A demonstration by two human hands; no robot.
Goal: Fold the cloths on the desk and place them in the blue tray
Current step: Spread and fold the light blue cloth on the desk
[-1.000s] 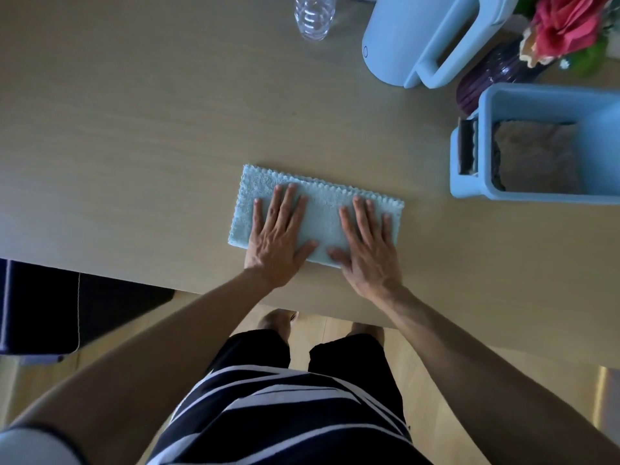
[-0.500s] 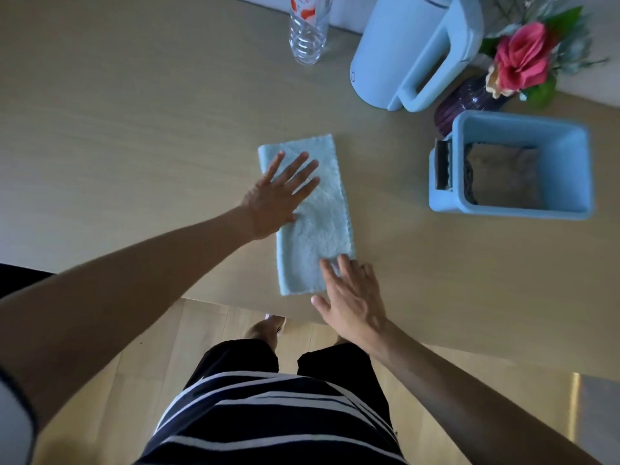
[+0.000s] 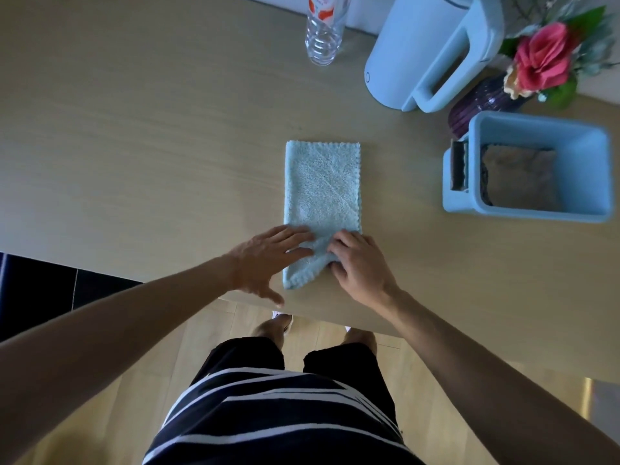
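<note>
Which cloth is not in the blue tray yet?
The light blue cloth, lying as a long strip on the desk; the brown cloth already lies inside the blue tray.

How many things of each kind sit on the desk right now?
Blue plastic tray: 1
Cloths: 2, a light blue fluffy cloth on the desk, a brown cloth in the tray
Clear plastic bottle: 1
Pale blue handled jug: 1
Purple ribbed vase: 1
Total: 6

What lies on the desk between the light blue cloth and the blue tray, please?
Nothing: in the head view, only bare wooden desk separates the light blue cloth from the blue tray.
</note>
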